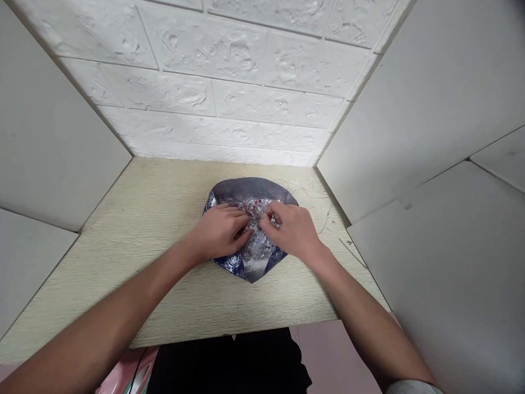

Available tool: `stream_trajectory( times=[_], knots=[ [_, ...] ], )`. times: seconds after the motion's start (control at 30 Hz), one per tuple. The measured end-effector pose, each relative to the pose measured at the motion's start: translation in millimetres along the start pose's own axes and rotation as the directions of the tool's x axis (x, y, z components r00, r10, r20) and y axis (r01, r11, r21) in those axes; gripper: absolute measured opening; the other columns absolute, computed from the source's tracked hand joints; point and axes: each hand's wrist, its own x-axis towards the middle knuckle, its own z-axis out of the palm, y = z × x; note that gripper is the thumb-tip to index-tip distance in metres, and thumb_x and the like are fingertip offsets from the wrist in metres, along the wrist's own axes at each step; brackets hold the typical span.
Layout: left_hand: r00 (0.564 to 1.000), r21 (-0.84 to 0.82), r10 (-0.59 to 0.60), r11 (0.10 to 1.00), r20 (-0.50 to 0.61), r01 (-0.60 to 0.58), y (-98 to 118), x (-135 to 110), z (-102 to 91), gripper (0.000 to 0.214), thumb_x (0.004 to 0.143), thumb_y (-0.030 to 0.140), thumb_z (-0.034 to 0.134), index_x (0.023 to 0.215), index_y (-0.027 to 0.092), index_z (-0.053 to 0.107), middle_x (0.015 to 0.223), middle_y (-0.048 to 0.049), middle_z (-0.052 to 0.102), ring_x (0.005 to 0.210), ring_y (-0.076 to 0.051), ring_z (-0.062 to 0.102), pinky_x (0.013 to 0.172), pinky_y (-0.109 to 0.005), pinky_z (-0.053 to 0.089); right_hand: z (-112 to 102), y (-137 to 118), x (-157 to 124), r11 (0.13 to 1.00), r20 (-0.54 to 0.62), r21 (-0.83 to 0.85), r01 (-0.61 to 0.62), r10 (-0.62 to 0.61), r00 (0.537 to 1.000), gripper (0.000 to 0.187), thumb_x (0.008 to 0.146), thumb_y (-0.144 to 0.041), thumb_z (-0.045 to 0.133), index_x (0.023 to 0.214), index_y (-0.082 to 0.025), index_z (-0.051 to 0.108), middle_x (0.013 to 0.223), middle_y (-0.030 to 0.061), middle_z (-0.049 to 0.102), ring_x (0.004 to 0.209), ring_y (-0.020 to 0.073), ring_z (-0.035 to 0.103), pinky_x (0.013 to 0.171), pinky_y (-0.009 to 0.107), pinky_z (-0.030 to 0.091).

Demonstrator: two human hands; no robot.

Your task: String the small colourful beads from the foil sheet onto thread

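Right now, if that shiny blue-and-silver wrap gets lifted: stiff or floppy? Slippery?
Probably floppy: the wrap bunches into soft folds under the left hand and right hand. It looks thin, so likely light. Its glossy surface may slide easily on the wood-look desk.

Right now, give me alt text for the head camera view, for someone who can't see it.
The left hand and right hand press on the crumpled middle of a shiny blue and silver wrapper lying on a pale wood-grain table. Behind it rises a white brick-textured wall, with pale grey side panels on both sides.
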Motion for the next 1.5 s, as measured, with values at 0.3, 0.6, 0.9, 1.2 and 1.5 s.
stream_trajectory(
  times=[0.3,0.6,0.9,1.2,1.5],
  knots=[
    [0.980,-0.181,0.189,0.968,0.060,-0.176,0.3,-2.9,0.4,0.028,0.089,0.023,0.048,0.066,0.017,0.061,0.067,-0.0035,0.059,0.071,-0.017,0.056,0.073,-0.031,0.044,-2.2,-1.2,0.6,1.000,0.065,-0.001,0.020,-0.019,0.998,0.016,0.082,-0.026,0.045,0.070,-0.020,0.053,0.057,-0.0035,0.053,0.052,0.0096,0.041,0.053,0.023,0.024],
    [0.985,-0.287,0.163,0.948,0.057,-0.140,4.4,-2.9,0.5,0.017,0.083,0.016,0.052,0.087,0.017,0.068,0.089,-0.0076,0.063,0.088,-0.021,0.059,0.081,-0.033,0.046,-2.3,-0.8,-0.1,0.999,0.104,0.019,0.027,-0.029,0.994,0.015,0.082,-0.027,0.047,0.073,-0.020,0.056,0.059,-0.0033,0.055,0.054,0.0101,0.043,0.055,0.023,0.025],
    [0.992,-0.208,0.109,0.974,0.061,-0.094,5.4,-2.4,6.5,0.019,0.082,0.017,0.053,0.095,0.015,0.067,0.094,-0.0093,0.062,0.089,-0.023,0.058,0.081,-0.035,0.047,-3.8,-1.5,0.4,0.999,0.134,-0.002,0.036,-0.036,0.990,0.018,0.085,-0.028,0.046,0.073,-0.020,0.056,0.058,-0.0031,0.054,0.054,0.0102,0.044,0.054,0.023,0.025],
    [0.997,-0.049,0.025,0.999,0.073,-0.021,8.1,-2.0,11.1,0.025,0.089,0.023,0.047,0.105,0.014,0.064,0.102,-0.0113,0.062,0.095,-0.025,0.058,0.083,-0.038,0.046,-1.8,0.2,-0.2,0.997,0.155,-0.056,0.055,-0.045,0.987,0.018,0.086,-0.029,0.046,0.077,-0.020,0.058,0.060,-0.0024,0.057,0.054,0.0110,0.047,0.054,0.025,0.025],
    [0.999,-0.024,-0.029,0.999,0.045,0.030,8.8,-0.6,10.5,0.026,0.092,0.026,0.044,0.104,0.014,0.064,0.101,-0.0113,0.062,0.093,-0.023,0.059,0.082,-0.036,0.048,-3.8,-0.2,0.4,0.993,0.214,-0.096,0.070,-0.048,0.976,0.020,0.088,-0.032,0.047,0.078,-0.021,0.059,0.063,-0.0012,0.061,0.056,0.0124,0.051,0.055,0.026,0.025]
  ],
)
